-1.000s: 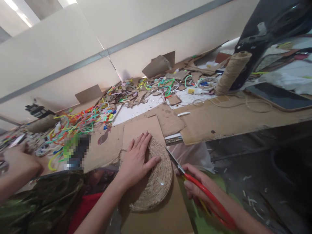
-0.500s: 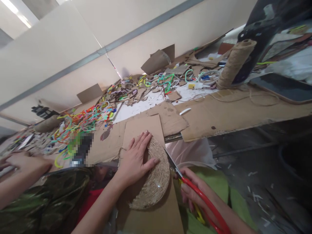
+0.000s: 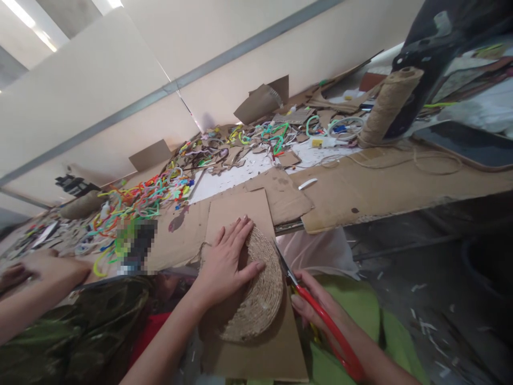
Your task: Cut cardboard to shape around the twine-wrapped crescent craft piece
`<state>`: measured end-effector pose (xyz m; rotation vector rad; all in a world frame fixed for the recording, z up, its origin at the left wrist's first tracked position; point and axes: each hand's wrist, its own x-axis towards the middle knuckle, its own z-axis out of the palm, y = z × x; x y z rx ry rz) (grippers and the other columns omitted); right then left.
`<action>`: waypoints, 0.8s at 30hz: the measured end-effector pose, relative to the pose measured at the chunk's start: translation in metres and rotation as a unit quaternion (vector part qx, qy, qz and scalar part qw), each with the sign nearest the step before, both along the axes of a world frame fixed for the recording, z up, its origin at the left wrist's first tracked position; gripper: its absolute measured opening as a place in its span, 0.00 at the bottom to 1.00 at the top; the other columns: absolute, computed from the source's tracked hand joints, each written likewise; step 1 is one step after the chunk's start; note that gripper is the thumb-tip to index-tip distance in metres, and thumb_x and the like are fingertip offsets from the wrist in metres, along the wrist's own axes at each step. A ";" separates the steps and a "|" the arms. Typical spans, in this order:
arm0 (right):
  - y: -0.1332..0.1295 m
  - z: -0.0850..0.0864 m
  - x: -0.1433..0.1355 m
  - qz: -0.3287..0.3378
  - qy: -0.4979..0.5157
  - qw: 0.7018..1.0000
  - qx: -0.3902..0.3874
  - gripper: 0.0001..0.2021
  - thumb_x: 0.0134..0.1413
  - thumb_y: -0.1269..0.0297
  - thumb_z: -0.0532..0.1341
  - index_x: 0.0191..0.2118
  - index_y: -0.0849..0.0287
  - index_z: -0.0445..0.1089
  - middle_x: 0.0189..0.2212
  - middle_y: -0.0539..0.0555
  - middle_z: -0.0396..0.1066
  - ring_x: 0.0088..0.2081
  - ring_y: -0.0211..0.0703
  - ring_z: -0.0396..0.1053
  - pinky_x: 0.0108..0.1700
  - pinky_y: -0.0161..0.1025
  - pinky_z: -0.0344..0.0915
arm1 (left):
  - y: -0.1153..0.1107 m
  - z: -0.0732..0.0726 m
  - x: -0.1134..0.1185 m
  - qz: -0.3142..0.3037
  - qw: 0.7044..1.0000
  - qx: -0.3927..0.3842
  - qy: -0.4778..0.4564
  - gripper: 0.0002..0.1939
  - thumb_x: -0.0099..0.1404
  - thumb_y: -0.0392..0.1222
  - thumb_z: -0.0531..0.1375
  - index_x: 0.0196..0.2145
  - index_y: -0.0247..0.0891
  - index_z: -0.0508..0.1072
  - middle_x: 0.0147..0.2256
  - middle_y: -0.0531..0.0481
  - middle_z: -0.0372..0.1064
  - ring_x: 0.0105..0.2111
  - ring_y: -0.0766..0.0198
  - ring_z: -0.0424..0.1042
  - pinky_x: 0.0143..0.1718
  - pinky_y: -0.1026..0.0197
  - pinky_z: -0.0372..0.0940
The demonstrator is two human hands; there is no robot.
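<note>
My left hand (image 3: 228,262) lies flat, fingers spread, across a sheet of brown cardboard (image 3: 240,206) and a round coil of twine (image 3: 266,289). The coil sits on the cardboard, its left part covered by the hand. My right hand (image 3: 315,299) is closed round red-handled scissors (image 3: 320,313). A little yellow shows on the inner side of the handles. The blades lie along the cardboard's right edge, close beside the coil; how far they stand apart is hard to see.
Another person's hand (image 3: 48,267) is at the far left. Cardboard scraps and bright pipe cleaners (image 3: 136,198) cover the table's back. A twine spool (image 3: 393,107) stands upright near a dark tablet-like slab (image 3: 465,141). White scraps (image 3: 427,326) litter the floor.
The scissors' handles have come closer together, with less of the yellow showing. My left hand, the coil and the cardboard appear slightly further right, as does the whole view.
</note>
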<state>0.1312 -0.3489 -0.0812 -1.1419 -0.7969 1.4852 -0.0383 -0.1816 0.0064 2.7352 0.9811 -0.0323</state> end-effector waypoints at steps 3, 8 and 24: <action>0.000 -0.003 -0.002 -0.008 -0.015 1.000 0.003 0.25 0.59 0.36 0.62 0.48 0.52 0.66 0.28 0.46 0.62 0.32 0.43 0.63 0.33 0.36 0.60 | 0.000 0.001 0.000 0.000 1.000 -0.001 -0.004 0.41 0.72 0.60 0.57 0.74 0.44 0.48 0.75 0.42 0.43 0.74 0.51 0.43 0.74 0.39 0.38; 0.001 -0.021 -0.005 -0.032 -0.030 0.999 0.005 0.29 0.56 0.34 0.65 0.49 0.54 0.66 0.31 0.48 0.65 0.30 0.40 0.60 0.29 0.34 0.58 | 0.000 0.002 0.000 0.002 1.000 0.002 -0.001 0.41 0.72 0.60 0.56 0.74 0.42 0.49 0.75 0.42 0.42 0.75 0.53 0.42 0.74 0.41 0.38; 0.003 -0.012 0.007 -0.012 -0.075 0.997 -0.034 0.29 0.53 0.32 0.64 0.44 0.55 0.67 0.21 0.40 0.57 0.19 0.32 0.53 0.20 0.30 0.53 | -0.001 0.000 0.000 -0.001 1.000 -0.002 -0.011 0.42 0.71 0.63 0.56 0.74 0.42 0.49 0.75 0.43 0.41 0.75 0.53 0.41 0.74 0.40 0.37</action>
